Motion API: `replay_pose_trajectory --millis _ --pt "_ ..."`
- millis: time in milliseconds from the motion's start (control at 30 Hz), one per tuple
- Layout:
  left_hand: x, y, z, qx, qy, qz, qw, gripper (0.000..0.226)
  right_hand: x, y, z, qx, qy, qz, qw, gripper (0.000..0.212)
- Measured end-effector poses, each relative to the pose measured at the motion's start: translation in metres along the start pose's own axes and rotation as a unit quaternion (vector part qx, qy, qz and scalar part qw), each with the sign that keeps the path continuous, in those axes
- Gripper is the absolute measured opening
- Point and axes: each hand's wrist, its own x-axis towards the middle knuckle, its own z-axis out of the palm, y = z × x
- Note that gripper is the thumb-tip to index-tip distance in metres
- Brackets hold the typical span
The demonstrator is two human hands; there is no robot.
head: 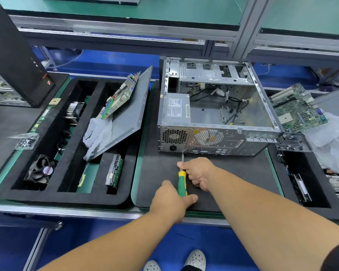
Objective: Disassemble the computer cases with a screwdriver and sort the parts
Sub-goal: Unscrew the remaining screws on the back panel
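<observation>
Head cam: both hands (184,184) on screwdriver (182,182), tip at case (213,139) rear.

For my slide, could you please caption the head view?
Both hands steady a green screwdriver against the opened computer case.

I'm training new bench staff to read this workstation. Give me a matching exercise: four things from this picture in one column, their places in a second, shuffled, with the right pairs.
Things:
1. screwdriver
2. fan
3. power supply
4. bag of screws

Places:
A. inside the open case, left near corner
B. held in both hands, tip at the case's rear panel
C. on the mat left of the foam tray
D. in the tray's leftmost slot, near end

Pairs: 1-B, 2-D, 3-A, 4-C
</observation>
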Motion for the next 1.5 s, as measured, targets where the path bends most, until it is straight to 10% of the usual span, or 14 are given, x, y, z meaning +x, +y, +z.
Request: replay_pose_trajectory --millis 167,400,633,1000,1300,1500 --pt "-0.004 -0.004 0.007 -0.175 -0.062 -0.006 0.983 0.039 0.0 -0.001 0.0 0.006 0.0 -0.001 1.0 0.022" --pt "-0.013 -0.006 0.01 -0.447 -0.169 -0.104 0.873 0.047 0.0 -0.003 -0.003 0.003 -0.004 0.001 1.0 0.024" --pt "-0.019 -0.001 0.017 -0.261 0.023 -0.024 0.965 0.048 -0.002 -0.005 -0.002 0.008 -0.007 0.01 1.0 0.022" --pt "-0.02 0.002 0.022 -0.434 -0.049 -0.106 0.893 0.033 -0.003 -0.006 -0.005 0.003 -0.025 0.019 1.0 0.029" --pt "-0.015 -0.003 0.02 -0.245 0.043 -0.011 0.969 0.045 -0.008 -0.007 0.0 -0.006 0.01 0.006 1.0 0.032" --pt "-0.018 0.0 0.022 -0.379 -0.018 -0.071 0.922 0.031 -0.006 -0.008 0.0 0.002 0.011 0.009 1.0 0.035"
